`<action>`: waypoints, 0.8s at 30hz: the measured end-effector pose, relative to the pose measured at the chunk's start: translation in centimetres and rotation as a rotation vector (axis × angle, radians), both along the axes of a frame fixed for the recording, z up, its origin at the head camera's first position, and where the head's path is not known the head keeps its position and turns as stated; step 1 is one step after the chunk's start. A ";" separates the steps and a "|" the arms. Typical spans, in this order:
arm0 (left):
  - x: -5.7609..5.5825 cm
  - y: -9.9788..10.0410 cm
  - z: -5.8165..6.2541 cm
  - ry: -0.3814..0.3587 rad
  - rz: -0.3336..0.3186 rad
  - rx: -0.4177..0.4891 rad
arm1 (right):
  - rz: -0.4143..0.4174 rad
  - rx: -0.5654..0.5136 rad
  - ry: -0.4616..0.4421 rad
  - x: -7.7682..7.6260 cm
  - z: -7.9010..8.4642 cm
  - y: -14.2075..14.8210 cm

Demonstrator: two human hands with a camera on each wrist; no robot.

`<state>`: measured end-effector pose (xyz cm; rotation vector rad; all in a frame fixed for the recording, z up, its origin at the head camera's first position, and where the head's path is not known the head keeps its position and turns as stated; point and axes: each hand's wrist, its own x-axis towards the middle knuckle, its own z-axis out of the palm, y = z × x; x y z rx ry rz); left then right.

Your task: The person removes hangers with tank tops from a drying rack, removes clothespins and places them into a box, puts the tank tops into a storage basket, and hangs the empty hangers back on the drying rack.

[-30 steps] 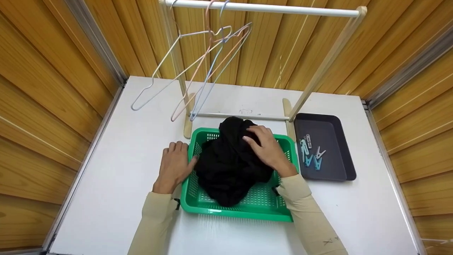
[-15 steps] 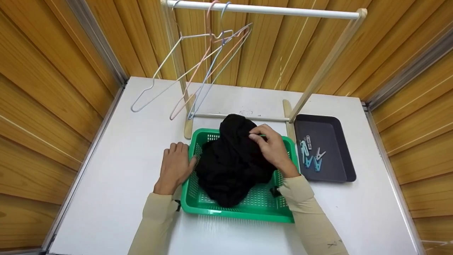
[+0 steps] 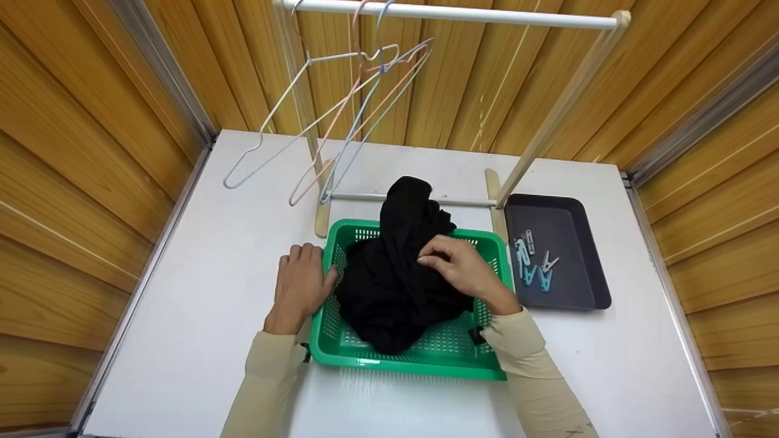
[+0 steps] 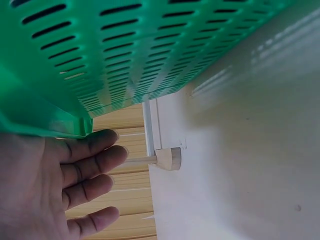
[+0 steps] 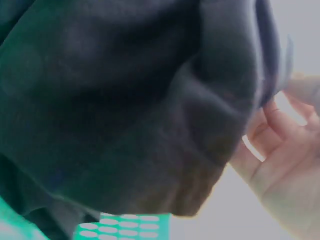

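Note:
A bunched black cloth (image 3: pixel 389 286) lies in the green plastic basket (image 3: pixel 408 367), and one end of it sticks up past the far rim. What kind of garment it is cannot be made out. My right hand (image 3: pixel 465 271) pinches a fold of it between thumb and fingers, over the basket's right half. In the right wrist view the black cloth (image 5: pixel 130 110) hangs large in front of the right hand (image 5: pixel 285 155). My left hand (image 3: pixel 299 283) rests against the basket's left rim, thumb over the edge. The left wrist view shows the left hand's fingers (image 4: pixel 95 165) loosely extended outside the basket.
Behind the basket stands a wooden rack with a white rail (image 3: pixel 462 14). A few thin hangers (image 3: pixel 341 121) hang from its left part. To the right, a dark grey tray (image 3: pixel 578 255) holds several clothespins (image 3: pixel 528 261). Wood-panelled walls enclose the white table (image 3: pixel 182 316).
My right hand has closed its fingers on the black cloth and come slightly nearer. The cloth's far end now reaches higher, past the basket's rim. My left hand has stayed put.

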<state>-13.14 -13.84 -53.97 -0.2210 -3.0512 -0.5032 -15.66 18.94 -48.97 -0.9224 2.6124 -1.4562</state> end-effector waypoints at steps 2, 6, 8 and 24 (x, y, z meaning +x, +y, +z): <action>0.0 0.0 0.1 0.004 -0.002 0.002 | 0.003 0.076 -0.004 0.1 -0.5 -0.2; 0.0 0.0 0.2 0.003 -0.003 0.008 | -0.015 0.122 -0.056 0.0 0.1 -0.2; 0.0 0.1 0.1 -0.002 -0.002 0.007 | -0.058 0.103 -0.077 -0.3 0.9 0.1; 0.1 0.4 0.2 0.018 0.011 -0.009 | -0.190 0.332 0.100 -4.7 -1.7 -2.8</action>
